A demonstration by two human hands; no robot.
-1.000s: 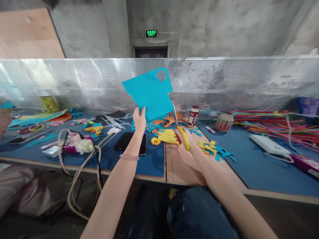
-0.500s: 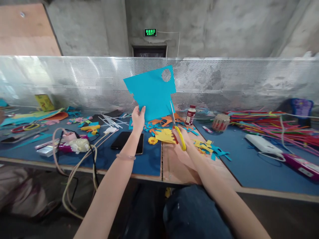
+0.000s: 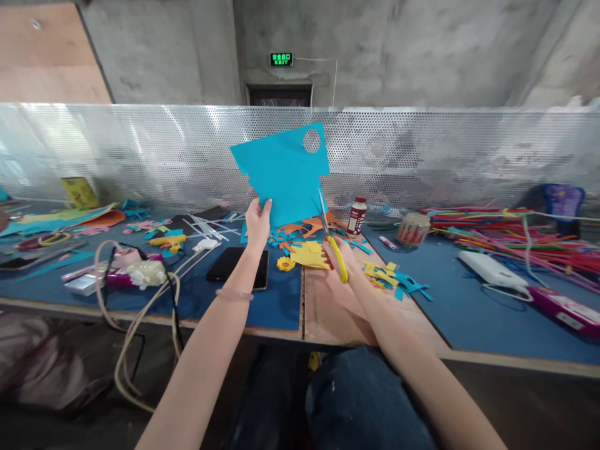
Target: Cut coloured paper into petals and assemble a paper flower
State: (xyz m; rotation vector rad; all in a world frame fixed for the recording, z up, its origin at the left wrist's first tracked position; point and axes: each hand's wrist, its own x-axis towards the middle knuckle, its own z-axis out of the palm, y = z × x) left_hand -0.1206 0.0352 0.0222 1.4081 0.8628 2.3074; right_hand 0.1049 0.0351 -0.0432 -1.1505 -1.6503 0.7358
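A sheet of blue paper (image 3: 284, 169) with a round hole near its upper right corner is held up over the table. My left hand (image 3: 257, 219) pinches its lower left edge between thumb and fingers. Yellow-handled scissors (image 3: 339, 259) are in my right hand (image 3: 344, 255), their blades pointing up at the paper's right edge. Whether the blades touch the paper I cannot tell. Beneath lie a yellow paper piece (image 3: 309, 255), a small yellow flower (image 3: 285, 264) and orange paper scraps (image 3: 313, 225).
A dark tablet-like device (image 3: 229, 265) lies under my left forearm. Tangled cables (image 3: 135, 350) hang over the front edge at left. A dark red bottle (image 3: 357, 215) stands behind the scraps. Colourful pipe cleaners (image 3: 487, 231) and a white power strip (image 3: 492, 269) are at right.
The whole view has shifted very slightly, so everything sits a little further left. Both hands keep their grip on the paper and the scissors, with almost no other movement.
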